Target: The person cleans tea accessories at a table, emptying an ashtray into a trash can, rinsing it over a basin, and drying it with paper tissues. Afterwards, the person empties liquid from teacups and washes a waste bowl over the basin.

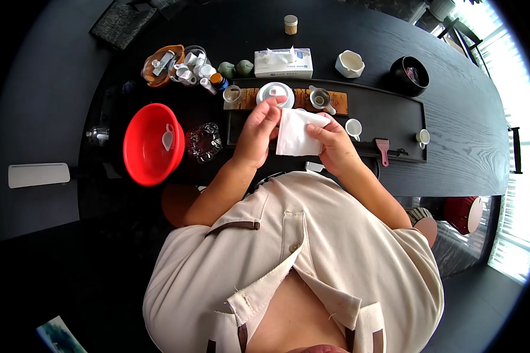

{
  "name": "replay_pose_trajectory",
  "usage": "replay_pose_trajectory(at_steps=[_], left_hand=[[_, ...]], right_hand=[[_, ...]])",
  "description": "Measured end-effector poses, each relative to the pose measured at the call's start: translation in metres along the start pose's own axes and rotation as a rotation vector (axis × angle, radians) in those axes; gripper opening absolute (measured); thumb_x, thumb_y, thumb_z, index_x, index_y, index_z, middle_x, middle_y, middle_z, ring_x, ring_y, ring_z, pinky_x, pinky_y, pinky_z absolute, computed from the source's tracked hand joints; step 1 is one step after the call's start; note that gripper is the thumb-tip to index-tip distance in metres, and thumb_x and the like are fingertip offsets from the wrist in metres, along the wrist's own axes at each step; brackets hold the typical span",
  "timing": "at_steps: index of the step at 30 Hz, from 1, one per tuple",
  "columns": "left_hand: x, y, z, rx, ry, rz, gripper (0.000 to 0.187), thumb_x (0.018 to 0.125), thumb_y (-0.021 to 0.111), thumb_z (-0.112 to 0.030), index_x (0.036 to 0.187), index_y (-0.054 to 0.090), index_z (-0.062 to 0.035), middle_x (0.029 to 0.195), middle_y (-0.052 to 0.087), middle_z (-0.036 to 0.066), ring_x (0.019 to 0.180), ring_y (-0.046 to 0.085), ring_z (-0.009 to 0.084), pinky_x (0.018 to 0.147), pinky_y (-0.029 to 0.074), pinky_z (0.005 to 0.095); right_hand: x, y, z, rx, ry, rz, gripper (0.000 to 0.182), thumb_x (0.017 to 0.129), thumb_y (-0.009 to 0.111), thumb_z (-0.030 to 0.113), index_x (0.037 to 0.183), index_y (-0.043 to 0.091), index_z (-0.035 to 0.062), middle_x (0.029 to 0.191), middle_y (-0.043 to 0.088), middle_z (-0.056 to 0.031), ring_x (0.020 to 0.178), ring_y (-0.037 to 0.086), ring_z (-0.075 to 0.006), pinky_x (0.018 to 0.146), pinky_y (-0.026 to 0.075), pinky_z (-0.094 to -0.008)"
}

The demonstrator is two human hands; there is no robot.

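Note:
My right hand point(337, 143) pinches a folded white tissue point(297, 138), its thumb lying over the front of the sheet. Along the tissue's left edge, my left hand point(255, 134) is loosely curved with its fingers apart. Just beyond the hands, a white lidded tea bowl point(265, 100) stands on a wooden board point(339, 103). A glass pitcher point(321, 99) and a small clear cup point(232, 94) stand on that board too, to either side. The black tea tray point(388, 115) holds a white cup point(353, 127) near my right hand.
Left, a red basin point(136, 159) holds a white spoon point(168, 138), with crumpled clear plastic point(204, 143) beside it. Behind are cups in a clear bowl point(189, 67), a tissue box point(283, 63), an octagonal bowl point(350, 63) and a black bowl point(407, 82). A pink brush point(383, 151) lies right.

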State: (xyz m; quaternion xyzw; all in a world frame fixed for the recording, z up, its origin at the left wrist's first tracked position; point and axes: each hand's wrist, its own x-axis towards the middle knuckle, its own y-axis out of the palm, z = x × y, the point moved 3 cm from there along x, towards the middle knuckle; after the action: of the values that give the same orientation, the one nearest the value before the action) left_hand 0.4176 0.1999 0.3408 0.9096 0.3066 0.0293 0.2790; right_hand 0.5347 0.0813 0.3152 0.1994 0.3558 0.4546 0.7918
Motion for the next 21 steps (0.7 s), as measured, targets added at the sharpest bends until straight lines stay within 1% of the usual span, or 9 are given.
replay_pose_trajectory(at_steps=[1,4,5,6,8,11,12,14,21], left_hand=[[0.0,-0.006,0.005,-0.066,-0.08,0.041,0.044,0.097,0.049,-0.038,0.124,0.053,-0.0025,0.111,0.062,0.008,0.103,0.06,0.0146,0.09,0.047,0.0294],[-0.002,-0.008,0.015,-0.102,-0.116,0.039,0.043,0.098,0.049,-0.036,0.124,0.053,-0.0019,0.11,0.064,0.007,0.1,0.061,0.0146,0.09,0.048,0.0296],[-0.002,-0.008,0.015,-0.091,-0.107,0.062,0.038,0.096,0.053,-0.033,0.119,0.057,-0.0029,0.106,0.065,0.007,0.095,0.063,0.0136,0.086,0.05,0.029],[-0.002,-0.009,0.015,-0.092,-0.107,0.062,0.038,0.096,0.053,-0.033,0.119,0.057,-0.0029,0.106,0.065,0.007,0.095,0.063,0.0136,0.086,0.05,0.029],[-0.003,-0.011,0.014,-0.052,-0.061,0.026,0.028,0.095,0.056,-0.025,0.112,0.061,-0.0033,0.099,0.067,0.005,0.087,0.064,0.0118,0.08,0.053,0.028],[0.0,-0.014,0.014,0.044,-0.038,-0.018,0.019,0.094,0.058,-0.018,0.105,0.063,-0.0037,0.096,0.067,0.004,0.082,0.065,0.0104,0.074,0.054,0.0263],[0.0,-0.014,0.013,0.044,-0.037,-0.019,0.019,0.094,0.058,-0.018,0.105,0.063,-0.0037,0.096,0.067,0.004,0.082,0.065,0.0104,0.074,0.054,0.0263],[0.002,-0.014,0.013,0.144,-0.007,-0.032,0.017,0.094,0.057,-0.016,0.104,0.064,-0.0039,0.091,0.067,0.002,0.079,0.064,0.0089,0.068,0.053,0.0235],[0.003,-0.012,0.005,0.18,-0.03,-0.047,0.014,0.092,0.06,-0.013,0.101,0.065,-0.0034,0.087,0.067,0.001,0.072,0.061,0.0063,0.063,0.05,0.0211]], right_hand=[[-0.001,0.001,0.001,0.068,0.005,-0.012,0.03,0.084,0.068,0.008,0.112,0.055,0.0062,0.102,0.063,-0.0048,0.093,0.062,-0.0157,0.085,0.049,-0.0335],[0.0,0.001,0.003,0.055,-0.001,0.015,0.03,0.085,0.066,0.007,0.113,0.055,0.0061,0.103,0.063,-0.0055,0.094,0.062,-0.0164,0.086,0.05,-0.0338],[0.0,0.0,0.003,0.055,-0.001,0.014,0.03,0.085,0.066,0.007,0.113,0.055,0.0061,0.103,0.063,-0.0055,0.094,0.062,-0.0164,0.086,0.05,-0.0338],[-0.001,-0.001,0.003,0.049,-0.002,0.004,0.029,0.086,0.065,0.007,0.113,0.055,0.0058,0.103,0.063,-0.0057,0.095,0.062,-0.0167,0.087,0.05,-0.0344],[-0.002,-0.001,0.003,0.041,-0.001,-0.004,0.028,0.087,0.063,0.006,0.113,0.055,0.0056,0.104,0.063,-0.006,0.096,0.062,-0.017,0.088,0.05,-0.0349],[-0.004,-0.001,0.003,0.039,-0.006,-0.036,0.026,0.087,0.061,0.005,0.112,0.056,0.0046,0.104,0.063,-0.0065,0.097,0.062,-0.0175,0.088,0.049,-0.0354],[-0.004,-0.002,0.003,0.041,-0.003,-0.049,0.026,0.087,0.061,0.005,0.112,0.056,0.0043,0.104,0.063,-0.0067,0.097,0.062,-0.0177,0.088,0.05,-0.0357],[-0.005,-0.003,0.002,0.044,0.0,-0.062,0.025,0.087,0.06,0.004,0.112,0.056,0.004,0.104,0.063,-0.0069,0.097,0.062,-0.0179,0.088,0.05,-0.036],[-0.007,-0.005,0.002,0.073,0.013,-0.067,0.025,0.086,0.06,0.004,0.111,0.057,0.0034,0.104,0.064,-0.0074,0.095,0.063,-0.0183,0.087,0.05,-0.0361]])
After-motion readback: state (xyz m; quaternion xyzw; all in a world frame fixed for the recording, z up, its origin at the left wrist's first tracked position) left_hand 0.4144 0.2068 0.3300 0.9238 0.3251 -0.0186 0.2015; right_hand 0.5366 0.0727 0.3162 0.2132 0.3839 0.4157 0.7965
